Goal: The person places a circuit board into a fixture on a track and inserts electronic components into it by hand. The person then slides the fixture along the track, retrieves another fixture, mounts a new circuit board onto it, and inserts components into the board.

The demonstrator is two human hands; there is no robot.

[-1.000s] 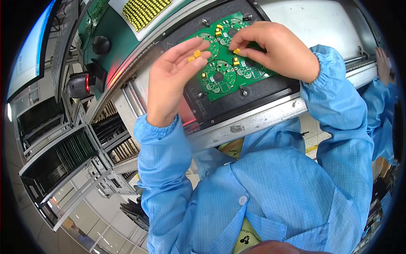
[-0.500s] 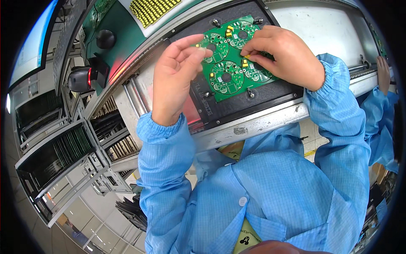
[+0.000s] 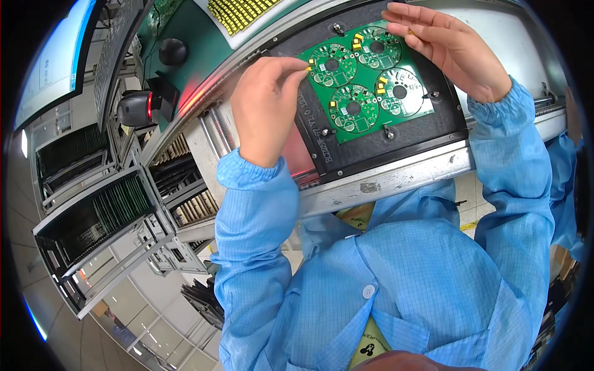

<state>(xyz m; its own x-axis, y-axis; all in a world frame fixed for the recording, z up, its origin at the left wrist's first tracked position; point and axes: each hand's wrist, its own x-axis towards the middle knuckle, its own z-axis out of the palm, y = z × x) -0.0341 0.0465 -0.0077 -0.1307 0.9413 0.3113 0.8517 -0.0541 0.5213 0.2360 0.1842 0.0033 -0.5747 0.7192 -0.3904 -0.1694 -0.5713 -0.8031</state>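
Circuit board [image 3: 372, 79] lies on black tray [image 3: 362, 151]; left hand [image 3: 266, 105] now pinches a yellow block [image 3: 309, 68] at the board's left edge; right hand [image 3: 451, 49], half open, any hold unclear, has cleared the lower-right circle [image 3: 400, 92].

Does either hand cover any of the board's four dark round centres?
No, all four centres show: the left hand is at the left edge of the board, the right hand by its upper right corner.
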